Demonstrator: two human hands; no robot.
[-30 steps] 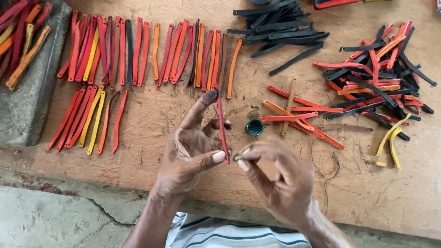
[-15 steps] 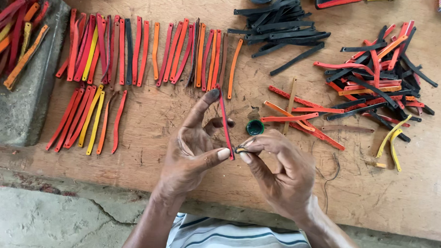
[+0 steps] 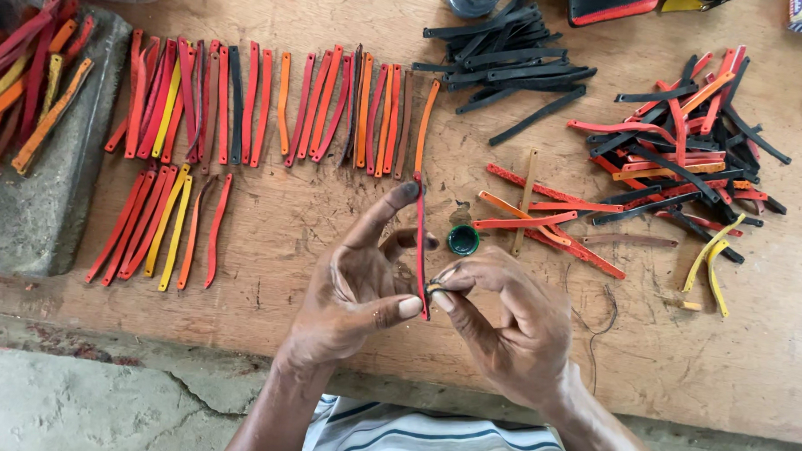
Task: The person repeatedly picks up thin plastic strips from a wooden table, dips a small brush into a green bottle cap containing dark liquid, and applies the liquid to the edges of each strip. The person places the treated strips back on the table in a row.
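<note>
The left hand (image 3: 354, 289) held a red strip (image 3: 420, 243) upright, the index fingertip steadying its upper end and the thumb pressed against its lower end. The right hand (image 3: 502, 315) was pinched, thumb and forefinger together, on a small dark piece (image 3: 435, 289) touching the lower end of that strip. Both hands met at this point above the wooden counter (image 3: 330, 219).

Just beyond the right hand's fingers stood a small green cap (image 3: 463, 240). Further beyond the left hand, rows of red, orange and yellow strips (image 3: 263, 106) lay side by side. Beyond the right hand lay a bundle of black strips (image 3: 501, 44), and to its outer side a loose heap of mixed strips (image 3: 683, 144). A grey stone block (image 3: 36, 212) sat well outside the left hand.
</note>
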